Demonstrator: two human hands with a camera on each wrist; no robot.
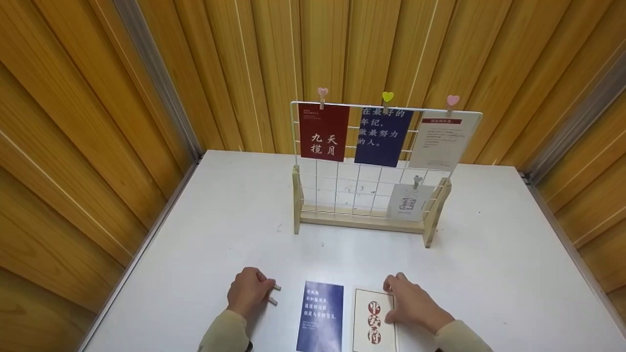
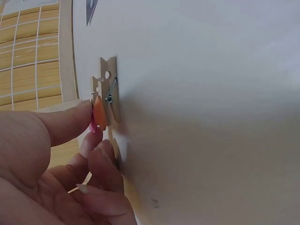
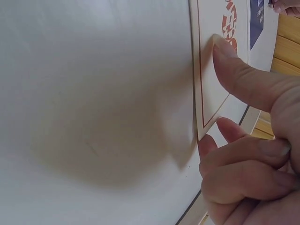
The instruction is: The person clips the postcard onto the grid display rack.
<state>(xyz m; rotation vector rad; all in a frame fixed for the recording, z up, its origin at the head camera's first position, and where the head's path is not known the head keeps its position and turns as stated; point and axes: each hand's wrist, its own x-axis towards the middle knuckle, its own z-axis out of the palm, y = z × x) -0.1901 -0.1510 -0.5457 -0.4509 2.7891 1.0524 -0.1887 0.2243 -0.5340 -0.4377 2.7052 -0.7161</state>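
On the white table, my left hand (image 1: 248,292) is at two small wooden clothespins, the thumb and fingertips pinching at their heart-shaped ends. One clothespin (image 2: 111,89) has an orange heart; a pink one shows behind it, partly hidden by the thumb. My right hand (image 1: 415,305) grips the upper right corner of a cream card (image 1: 362,322) with red round characters. Its thumb lies on the card's face and its fingertips are at the far edge. Between the hands lies a blue card (image 1: 320,315) with white writing.
Behind the cards stands a white wire grid rack (image 1: 337,183) on a wooden base (image 1: 362,222). Heart clothespins hold a red card (image 1: 324,132), a blue card (image 1: 379,139), a white card (image 1: 442,142) and a lower "Good Luck" card (image 1: 408,203) on it. Wood-patterned walls (image 1: 234,73) enclose the table.
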